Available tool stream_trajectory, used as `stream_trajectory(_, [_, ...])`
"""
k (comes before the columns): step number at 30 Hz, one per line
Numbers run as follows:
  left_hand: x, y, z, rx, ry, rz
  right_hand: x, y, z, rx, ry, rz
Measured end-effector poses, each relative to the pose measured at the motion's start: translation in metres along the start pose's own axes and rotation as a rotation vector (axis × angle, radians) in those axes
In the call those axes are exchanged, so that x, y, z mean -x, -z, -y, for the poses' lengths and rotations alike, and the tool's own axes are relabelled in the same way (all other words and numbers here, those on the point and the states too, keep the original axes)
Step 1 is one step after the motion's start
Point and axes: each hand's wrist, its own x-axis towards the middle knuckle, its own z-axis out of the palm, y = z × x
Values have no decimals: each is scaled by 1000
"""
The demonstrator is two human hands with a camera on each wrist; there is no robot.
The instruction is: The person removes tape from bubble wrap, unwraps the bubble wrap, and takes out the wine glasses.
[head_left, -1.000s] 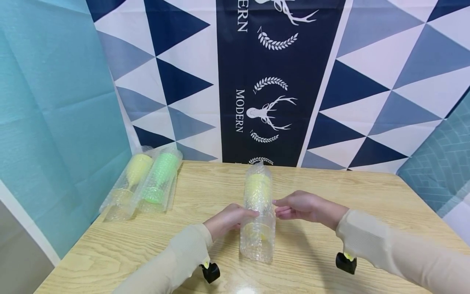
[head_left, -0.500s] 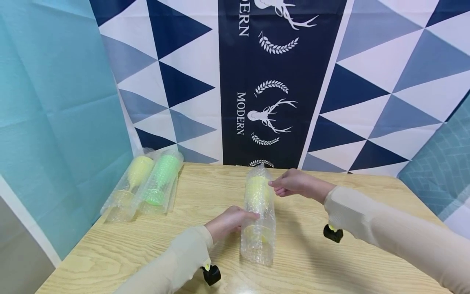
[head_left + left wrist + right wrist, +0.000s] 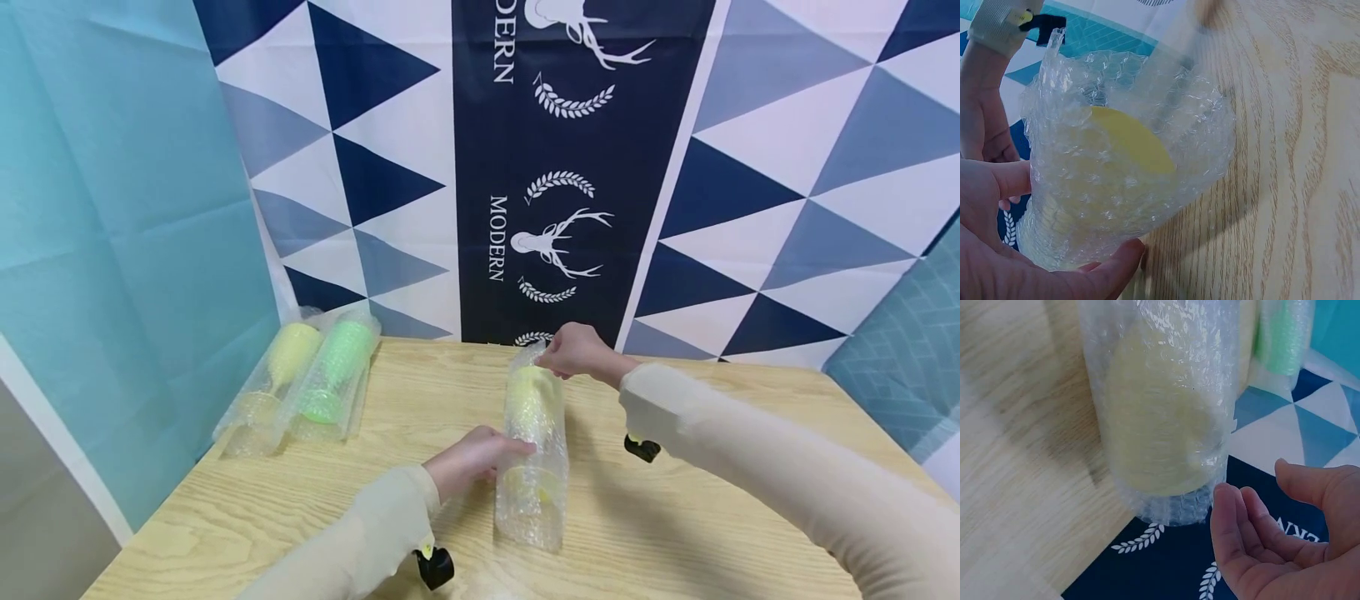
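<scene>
A yellow goblet [image 3: 531, 404] rolled in clear bubble wrap [image 3: 529, 521] lies lengthwise at the middle of the wooden table, its cup end toward the back. My left hand [image 3: 480, 460] grips the roll around its middle from the left; in the left wrist view the thumb and fingers [image 3: 1013, 178] curl about it, and the goblet's yellow base [image 3: 1138, 140] shows inside the loose near end. Over at the far end, my right hand [image 3: 577, 352] has its fingertips right at the edge of the wrap. In the right wrist view its thumb stands apart from the loosely bent fingers [image 3: 1229, 519].
Two more bubble-wrapped goblets, one yellow [image 3: 294, 354] and one green [image 3: 345, 346], lie side by side at the table's back left. A patterned cloth [image 3: 397, 250] hangs along the back edge, and a teal cloth [image 3: 135, 250] on the left.
My right hand has moved away from me along the roll's right side, from its middle to its far end. The left hand has kept its grip in place.
</scene>
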Motion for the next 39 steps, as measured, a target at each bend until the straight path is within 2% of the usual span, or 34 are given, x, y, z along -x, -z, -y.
stream_trajectory(4, [0,-1,0,2,10,-6,-7,-7,3,108,81,-48])
stream_trajectory(7, [2,-1,0,3,16,-10,-12,-12,5,157,107,-61])
stream_trajectory(19, [4,-2,-1,-13,17,-24,-23,-31,19,280,139,-89])
stream_trajectory(31, [5,-1,0,-3,-21,-11,-16,-47,34,432,179,-92])
stream_trajectory(39, [2,-3,3,-19,-43,-30,-11,-56,40,507,128,-111])
